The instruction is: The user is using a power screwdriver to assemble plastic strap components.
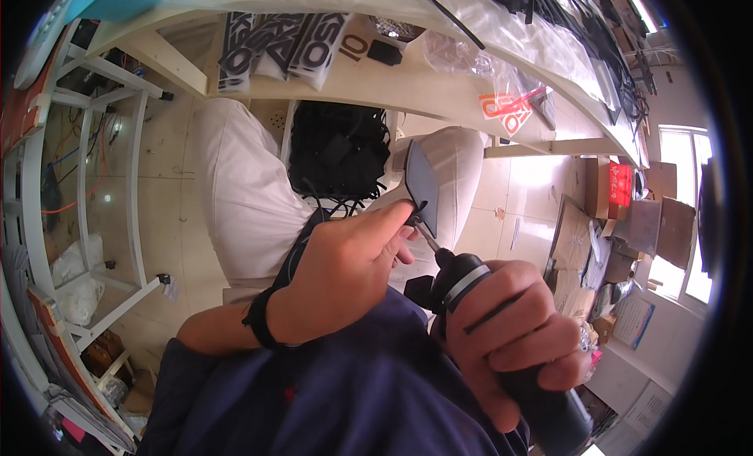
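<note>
My left hand (341, 260), with a black band at its wrist, pinches a thin dark grey flat piece (423, 187) above my right thigh. A black strap or cord (302, 248) hangs below that hand; whether it joins the flat piece I cannot tell. My right hand (510, 330) is wrapped round a black power screwdriver (463, 277) with a silver ring. Its bit points up and left and meets the lower end of the flat piece by my left thumb. The exact contact spot is hidden by my fingers. Between my knees stands a bin of black strapped parts (339, 150).
Ahead is a pale workbench (439, 91) with printed plastic bags (278, 48), a small black piece (385, 52) and clear plastic wrap (541, 44). A white metal frame (137, 181) stands at left. Cardboard boxes (663, 228) are stacked at right.
</note>
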A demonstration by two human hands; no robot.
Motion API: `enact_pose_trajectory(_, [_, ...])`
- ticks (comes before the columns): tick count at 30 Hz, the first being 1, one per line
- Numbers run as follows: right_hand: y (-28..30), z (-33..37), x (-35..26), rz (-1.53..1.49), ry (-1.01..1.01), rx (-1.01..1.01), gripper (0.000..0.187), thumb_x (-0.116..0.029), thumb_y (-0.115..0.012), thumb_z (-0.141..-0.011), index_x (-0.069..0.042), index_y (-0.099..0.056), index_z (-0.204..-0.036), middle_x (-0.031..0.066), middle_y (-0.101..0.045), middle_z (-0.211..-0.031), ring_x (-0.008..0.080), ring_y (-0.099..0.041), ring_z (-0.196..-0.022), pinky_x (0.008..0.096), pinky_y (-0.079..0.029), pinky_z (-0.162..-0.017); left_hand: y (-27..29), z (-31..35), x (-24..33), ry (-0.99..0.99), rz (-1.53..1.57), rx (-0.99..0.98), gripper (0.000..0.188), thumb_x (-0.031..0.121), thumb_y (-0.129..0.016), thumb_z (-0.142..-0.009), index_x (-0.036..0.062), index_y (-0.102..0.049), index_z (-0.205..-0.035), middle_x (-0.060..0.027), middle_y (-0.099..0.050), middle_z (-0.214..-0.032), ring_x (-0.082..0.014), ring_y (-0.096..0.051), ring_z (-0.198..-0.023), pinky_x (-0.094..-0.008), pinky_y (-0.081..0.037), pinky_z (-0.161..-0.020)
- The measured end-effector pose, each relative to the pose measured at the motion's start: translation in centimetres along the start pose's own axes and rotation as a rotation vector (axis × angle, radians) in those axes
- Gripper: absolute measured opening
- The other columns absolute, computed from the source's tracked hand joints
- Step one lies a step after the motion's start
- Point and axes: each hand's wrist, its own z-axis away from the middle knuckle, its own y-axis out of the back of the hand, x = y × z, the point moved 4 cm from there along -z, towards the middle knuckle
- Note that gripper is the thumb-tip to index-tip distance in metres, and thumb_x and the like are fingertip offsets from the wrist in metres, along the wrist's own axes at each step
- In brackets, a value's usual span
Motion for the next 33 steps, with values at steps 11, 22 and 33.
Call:
enact_pose_trajectory(11, [4.6, 0.5, 4.6, -0.330, -0.599, 0.550, 0.032, -0.044, -0.046, -0.104, -0.013, -0.047, -0.112, 0.0029, -0.046, -0.084, 0.0122, -0.043, -0.059, 0.0314, -0.042, -0.051, 1.7, -1.9, -3.2, -0.103, -0.030, -0.466, 0.013, 0.012, -0.053, -0.100, 0.0013, -0.057, -0.107, -0.0091, -0.064, -0.075, -0.0185, -0.062, -0.065, -0.0323, -0.048, -0.062])
enact_pose_trajectory(22, [5.3, 2.7, 5.3, -0.466, -0.823, 0.761, 0.025, -0.037, -0.045, -0.104, -0.012, -0.048, -0.105, 0.0011, -0.044, -0.081, 0.0099, -0.042, -0.061, 0.0282, -0.040, -0.052, 1.0, 0.4, -4.2, 0.310, 0.541, -0.798, 0.035, 0.033, -0.047, -0.105, 0.0013, -0.057, -0.096, 0.0044, -0.046, -0.067, -0.0058, -0.040, -0.059, -0.0227, -0.034, -0.054])
enact_pose_trajectory(33, [4.5, 3.6, 0.8, -0.629, -0.697, 0.599, 0.035, -0.029, -0.061, -0.098, -0.001, -0.045, -0.110, 0.0032, -0.048, -0.083, 0.0100, -0.055, -0.062, 0.0275, -0.049, -0.049, -0.4, 3.6, -2.7, 0.221, 0.478, -0.890, 0.032, 0.026, -0.043, -0.105, 0.0005, -0.056, -0.092, -0.0012, -0.049, -0.063, -0.0120, -0.044, -0.054, -0.0265, -0.037, -0.053])
